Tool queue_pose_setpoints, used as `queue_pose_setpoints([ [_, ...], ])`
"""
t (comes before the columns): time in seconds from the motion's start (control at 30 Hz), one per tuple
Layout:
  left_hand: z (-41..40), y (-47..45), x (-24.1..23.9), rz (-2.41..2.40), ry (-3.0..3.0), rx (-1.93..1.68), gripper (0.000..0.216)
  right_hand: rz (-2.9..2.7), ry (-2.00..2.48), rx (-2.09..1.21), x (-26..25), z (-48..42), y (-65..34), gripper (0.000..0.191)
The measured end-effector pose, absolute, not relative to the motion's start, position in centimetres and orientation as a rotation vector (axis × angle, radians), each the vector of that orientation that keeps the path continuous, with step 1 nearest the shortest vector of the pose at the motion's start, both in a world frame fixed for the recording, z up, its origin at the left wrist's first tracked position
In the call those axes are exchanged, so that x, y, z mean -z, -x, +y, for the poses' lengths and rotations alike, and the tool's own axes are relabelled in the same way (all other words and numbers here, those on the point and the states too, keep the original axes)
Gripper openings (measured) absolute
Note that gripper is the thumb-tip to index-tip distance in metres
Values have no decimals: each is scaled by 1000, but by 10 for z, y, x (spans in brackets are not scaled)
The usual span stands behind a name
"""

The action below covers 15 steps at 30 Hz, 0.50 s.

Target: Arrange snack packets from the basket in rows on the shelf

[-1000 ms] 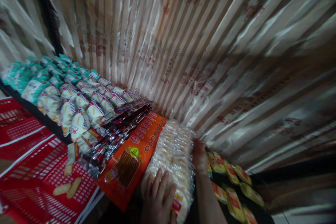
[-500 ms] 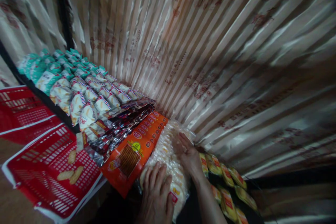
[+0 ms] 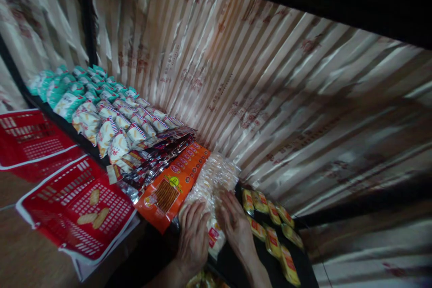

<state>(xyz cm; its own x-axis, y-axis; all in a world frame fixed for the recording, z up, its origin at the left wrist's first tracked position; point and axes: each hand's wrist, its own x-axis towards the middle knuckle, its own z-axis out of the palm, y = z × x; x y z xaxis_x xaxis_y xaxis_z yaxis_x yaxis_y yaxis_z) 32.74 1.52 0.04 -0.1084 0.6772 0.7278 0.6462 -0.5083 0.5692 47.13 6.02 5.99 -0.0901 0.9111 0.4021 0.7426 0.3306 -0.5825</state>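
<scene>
A row of white food packs in clear plastic wrap (image 3: pixel 219 171) lies on the dark shelf, one showing a red label. My left hand (image 3: pixel 194 231) rests on the near left side of this row, fingers stretched and slightly bent over the wrap. Against the row's right side lies my right hand (image 3: pixel 235 222), its fingers extended and touching the plastic. Neither hand lifts anything. Left of the row is an orange snack packet (image 3: pixel 173 184) with a picture of brown sticks. Yellow wrapped packs (image 3: pixel 272 240) sit to the right of my right hand.
Shiny dark packets (image 3: pixel 151 162), white snack bags (image 3: pixel 124 121) and green bags (image 3: pixel 67 90) line the shelf leftward. Red baskets stand below, the nearer basket (image 3: pixel 60 198) holding or showing several tan pieces. A pleated printed sheet (image 3: pixel 216 54) hangs behind, under a dark overhead edge (image 3: pixel 320 0).
My right hand has come back toward me along the wrapped packs and now lies at their side. My left hand has moved slightly left. The view has shifted a little.
</scene>
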Motion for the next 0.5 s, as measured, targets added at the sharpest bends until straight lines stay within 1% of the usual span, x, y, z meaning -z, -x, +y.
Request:
queue_pose_setpoints([
  [0.13,6,-319,2,1501,-2119,-1713,39,-1798,1511,-221,-44,4,-473,34],
  [0.3,-8,-305,1,1546,-2197,-1567,40,-1887,1491,-80,-23,-50,-492,32],
  [0.43,-7,-294,-14,1564,-2157,-1495,38,-1876,1480,-32,5,-68,-513,31],
  [0.5,3,-287,-26,1587,-2109,-1485,37,-1740,1466,81,24,-72,-520,35],
])
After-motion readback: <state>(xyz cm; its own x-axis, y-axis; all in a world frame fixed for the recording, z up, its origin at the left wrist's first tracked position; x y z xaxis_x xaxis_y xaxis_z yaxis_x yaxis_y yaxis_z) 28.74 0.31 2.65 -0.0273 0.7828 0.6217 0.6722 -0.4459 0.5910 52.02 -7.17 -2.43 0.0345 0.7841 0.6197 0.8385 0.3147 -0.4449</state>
